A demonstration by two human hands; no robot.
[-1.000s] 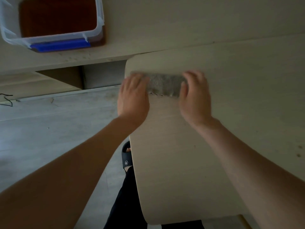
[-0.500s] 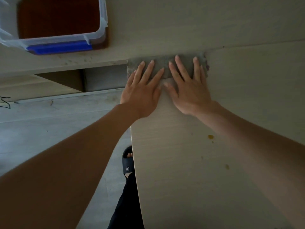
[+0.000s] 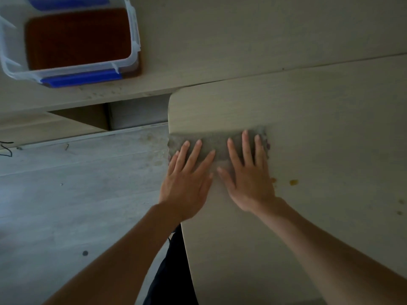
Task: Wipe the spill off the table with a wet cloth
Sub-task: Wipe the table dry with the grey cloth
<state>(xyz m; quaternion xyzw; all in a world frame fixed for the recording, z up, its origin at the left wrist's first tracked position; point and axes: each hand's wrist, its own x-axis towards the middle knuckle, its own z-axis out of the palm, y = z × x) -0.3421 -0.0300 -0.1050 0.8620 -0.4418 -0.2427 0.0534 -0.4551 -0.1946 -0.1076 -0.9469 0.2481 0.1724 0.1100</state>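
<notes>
Bench (image 3: 308,133): pale wood-grain top, carrying the cloth near its left edge; second surface butted against its far side, seam running just beyond the cloth.
Floor (image 3: 77,194): grey boards directly left of the cloth; anything pushed over the bench edge likely to land there.
Container (image 3: 70,40): clear plastic tub with blue clips, brown contents, well beyond the cloth and to its left; apart from both hands, low risk.
Cloth (image 3: 215,146): grey, flattened into a long strip, left end at or slightly over the bench edge. Risk: bunching or sliding off the edge under uneven pressure.
Left hand (image 3: 187,179): fingers straight and spread, pressing flat on the near-left part of the cloth, heel overhanging the bench edge. Risk: slipping off the edge, dragging the cloth along.
Right hand (image 3: 248,179): fingers straight and spread, pressing flat on the right part of the cloth, palm on bare bench behind it.
Spill spots (image 3: 293,182): yellow-orange drops just right of the cloth's near side, beside the right wrist; fainter specks (image 3: 401,202) further right. Risk: missed entirely by a pass this far left, or smeared by the right forearm.
Purple fleck (image 3: 268,146): at the cloth's right end, too small to identify; possibly picked-up residue, liable to be redeposited without rinsing.
</notes>
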